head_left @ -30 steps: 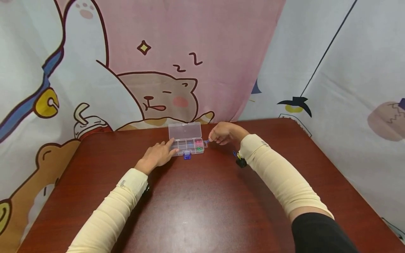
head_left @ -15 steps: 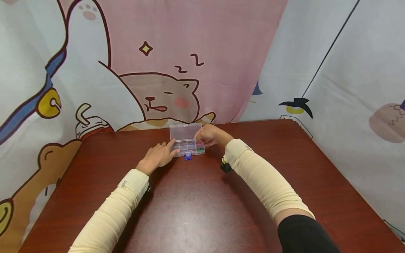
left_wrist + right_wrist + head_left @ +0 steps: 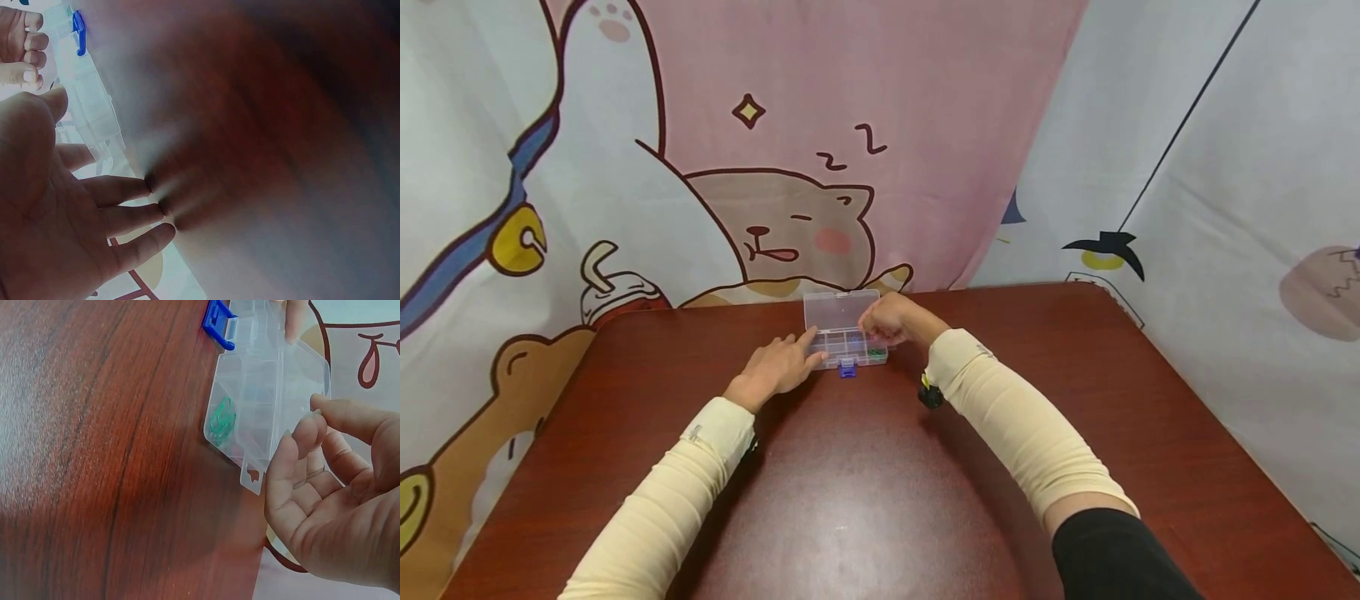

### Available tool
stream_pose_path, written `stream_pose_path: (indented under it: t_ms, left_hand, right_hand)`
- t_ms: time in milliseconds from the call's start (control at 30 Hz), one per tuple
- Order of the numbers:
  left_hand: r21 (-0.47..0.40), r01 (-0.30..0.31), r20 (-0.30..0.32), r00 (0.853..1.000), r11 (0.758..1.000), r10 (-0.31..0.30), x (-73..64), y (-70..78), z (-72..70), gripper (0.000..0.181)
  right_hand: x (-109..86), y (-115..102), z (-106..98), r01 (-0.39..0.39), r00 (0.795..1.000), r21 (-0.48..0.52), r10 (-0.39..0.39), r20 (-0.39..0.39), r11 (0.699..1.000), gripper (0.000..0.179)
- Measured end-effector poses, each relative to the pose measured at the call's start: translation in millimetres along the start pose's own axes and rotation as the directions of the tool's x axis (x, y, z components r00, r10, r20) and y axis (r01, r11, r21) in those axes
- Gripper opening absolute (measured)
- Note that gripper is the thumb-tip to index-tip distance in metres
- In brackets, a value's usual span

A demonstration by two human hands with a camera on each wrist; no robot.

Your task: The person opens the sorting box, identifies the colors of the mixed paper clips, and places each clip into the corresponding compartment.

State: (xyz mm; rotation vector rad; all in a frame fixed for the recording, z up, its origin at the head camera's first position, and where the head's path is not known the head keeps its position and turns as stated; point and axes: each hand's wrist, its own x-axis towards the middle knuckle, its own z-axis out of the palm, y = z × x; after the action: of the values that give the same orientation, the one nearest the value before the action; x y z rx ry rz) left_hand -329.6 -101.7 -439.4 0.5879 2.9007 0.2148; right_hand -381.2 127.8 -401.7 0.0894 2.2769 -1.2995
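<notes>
A clear plastic compartment box [image 3: 837, 357] stands on the table with its lid [image 3: 831, 310] raised and a blue latch [image 3: 847, 369] at the front. My left hand [image 3: 775, 371] rests at the box's left end, fingers spread and extended, as the left wrist view also shows. Over the right compartments is my right hand [image 3: 891, 319], its fingers curled and tips close together. In the right wrist view no object shows between those fingertips [image 3: 317, 412]; whether a small one is hidden there I cannot tell. Green paper clips [image 3: 222, 422] lie in the front right compartment.
The dark red wooden table [image 3: 842, 475] spreads in front of the box. Behind it hangs a printed cloth [image 3: 955, 150] close to the table's back edge. A hanging tab [image 3: 252, 478] sticks out from the box's right end.
My right hand, pinching a blue paper clip beside the box a second ago, has moved left over the right compartments. The clip is out of sight in it now. My left hand stays put.
</notes>
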Motion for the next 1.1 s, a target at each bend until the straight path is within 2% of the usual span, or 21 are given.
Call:
stream_pose_path:
  t_ms: [433, 733, 900, 1100]
  left_hand:
    - [0.000, -0.002, -0.015, 1.000, 1.000, 0.002, 1.3, -1.7, 1.4, 0.069]
    - [0.001, -0.004, -0.018, 1.000, 1.000, 0.004, 1.4, -1.0, 2.9, 0.069]
    - [-0.004, -0.007, -0.018, 1.000, 1.000, 0.007, 1.2, -1.1, 3.4, 0.069]
    - [-0.001, -0.010, -0.017, 1.000, 1.000, 0.010, 1.0, -1.7, 2.2, 0.069]
  right_hand:
    - [-2.7, -0.1, -4.4, -0.032, 0.999, -0.024, 0.031, -0.005, 0.999, 0.011]
    - [-5.5, 6.9, -7.7, -0.046, 0.999, -0.028, 0.045, -0.009, 0.999, 0.014]
    - [-8.6, 17.6, -17.9, -0.061, 0.998, -0.024, 0.060, -0.024, 0.998, 0.012]
    - [-17.9, 37.2, -39.9, -0.090, 0.994, -0.031, 0.088, -0.056, 0.995, 0.019]
